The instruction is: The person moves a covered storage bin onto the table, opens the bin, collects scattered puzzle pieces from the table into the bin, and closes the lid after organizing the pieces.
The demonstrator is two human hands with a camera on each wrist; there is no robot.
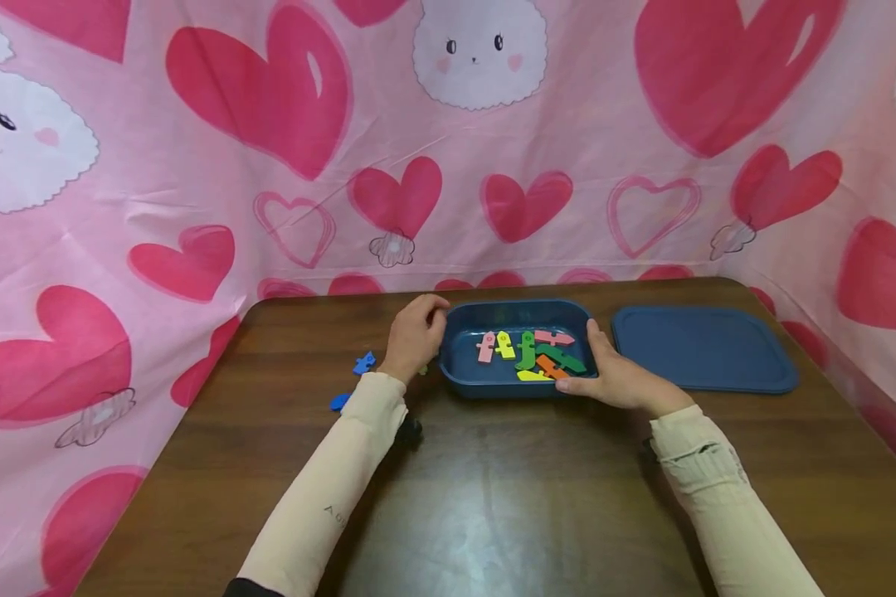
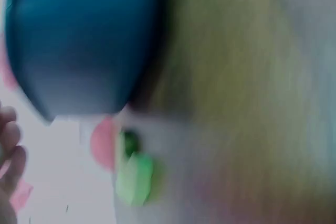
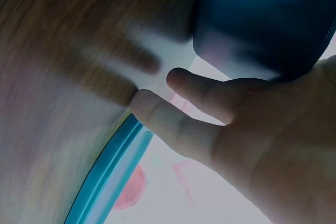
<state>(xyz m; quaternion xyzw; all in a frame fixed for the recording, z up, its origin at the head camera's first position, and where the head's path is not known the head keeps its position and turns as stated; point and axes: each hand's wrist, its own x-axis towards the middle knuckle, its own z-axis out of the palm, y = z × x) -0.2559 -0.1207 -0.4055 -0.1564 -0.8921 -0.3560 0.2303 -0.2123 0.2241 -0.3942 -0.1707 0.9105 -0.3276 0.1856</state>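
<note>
A dark blue plastic box [image 1: 518, 389] stands on the table, holding several flat colored pieces, among them a pink one [image 1: 486, 348], a yellow one [image 1: 504, 347] and a green one [image 1: 526, 355]. My right hand [image 1: 623, 375] holds the box's right front corner, thumb across the front and fingers along the right side; in the right wrist view two fingers [image 3: 178, 124] extend past its wall. Beside the box's left end is my left hand [image 1: 416, 333], fingers loosely bent, nothing seen in them. A light green piece [image 2: 135, 179] appears blurred in the left wrist view.
Two blue pieces [image 1: 364, 362] [image 1: 339, 402] lie on the table left of my left forearm. A flat dark blue lid [image 1: 702, 348] lies right of the box. Pink heart-printed cloth [image 1: 523, 141] hangs behind the wooden table [image 1: 508, 497].
</note>
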